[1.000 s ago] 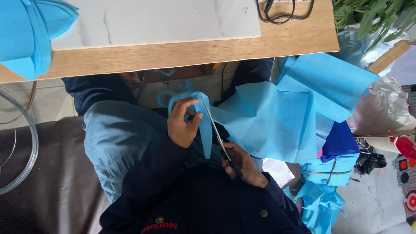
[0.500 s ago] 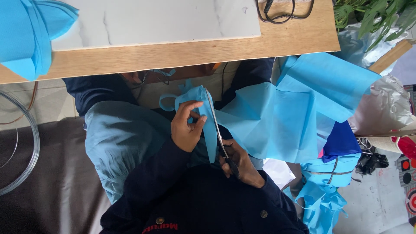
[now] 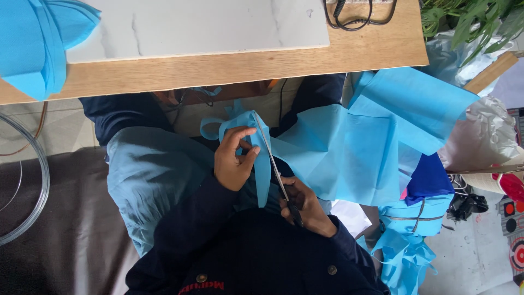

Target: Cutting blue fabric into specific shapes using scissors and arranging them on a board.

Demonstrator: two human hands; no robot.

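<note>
My left hand (image 3: 233, 161) pinches a narrow folded strip of light blue fabric (image 3: 261, 158) and holds it upright over my lap. My right hand (image 3: 305, 206) grips a pair of scissors (image 3: 273, 164), whose long blades run up along the strip's right edge. The strip joins a large sheet of the same blue fabric (image 3: 349, 153) that spreads to the right over my knee. Both arms wear dark navy sleeves.
A wooden table (image 3: 355, 54) with a white marbled board (image 3: 196, 24) lies ahead. Folded blue fabric (image 3: 33, 43) hangs off its left corner. A black cable (image 3: 355, 16) lies on the table. More blue fabric pieces (image 3: 409, 240), bags and green plants (image 3: 475, 22) sit at the right.
My left hand has shifted slightly right and up along the strip. The scissors have advanced further up the fabric, the blades now reaching near the strip's top.
</note>
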